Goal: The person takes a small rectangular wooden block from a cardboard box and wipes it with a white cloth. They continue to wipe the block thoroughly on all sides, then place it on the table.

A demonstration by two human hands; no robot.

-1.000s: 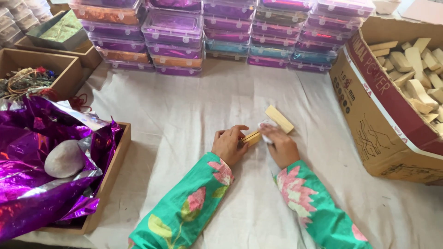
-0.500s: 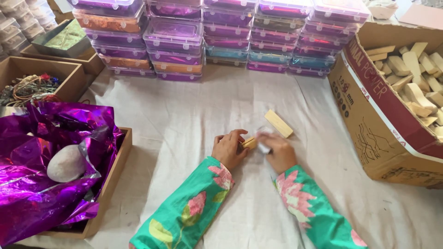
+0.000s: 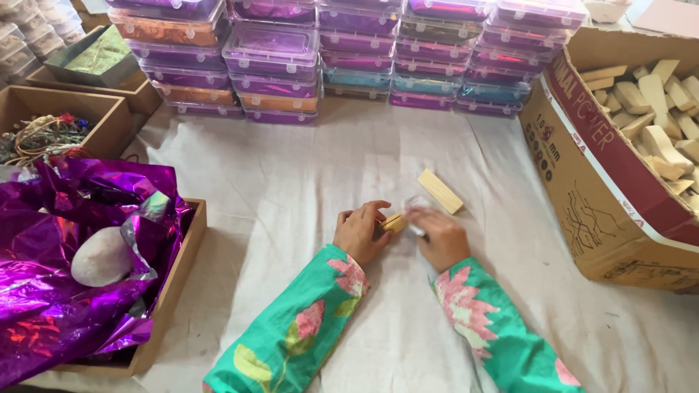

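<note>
Wood block [image 3: 394,222], small and pale, sits pinched between the left hand [image 3: 360,233] and right hand [image 3: 439,236], both sets of fingers closed on it, low over the white cloth [image 3: 291,189]. Just beyond lies a second wooden block [image 3: 440,191]; a cardboard box [image 3: 582,182] of wood pieces stands right.

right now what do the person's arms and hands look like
Both arms wear long, loose sleeves of bright teal-green cloth printed with large pink flowers and yellow-green leaves: the left sleeve and the right sleeve match. The left hand and right hand are bare, with no gloves; no rings or watch show.
</note>
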